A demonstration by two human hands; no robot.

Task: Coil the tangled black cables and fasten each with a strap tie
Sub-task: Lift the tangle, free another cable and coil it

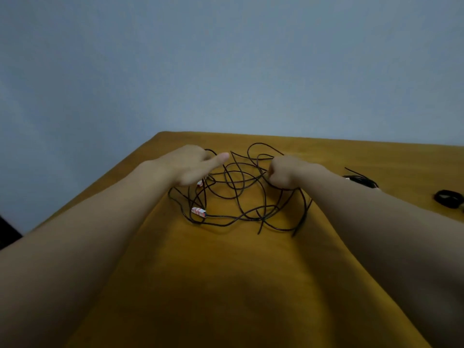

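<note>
A loose tangle of thin black cable (pixel 238 194) lies spread on the mustard-yellow cloth (pixel 226 272) at mid table. A white and red connector (pixel 198 211) lies at the tangle's near left, and another peeks out under my left hand. My left hand (pixel 193 164) hovers over the tangle's left side, blurred, with its fingers stretched out toward the right. My right hand (pixel 285 172) is curled into a fist on the tangle's right side, gripping strands of the cable.
At the right edge of the table lies another bundle of black cable (pixel 361 180), and beyond it a small black coiled item (pixel 449 198). A plain blue-grey wall stands behind the table. The table's left edge runs diagonally under my left forearm.
</note>
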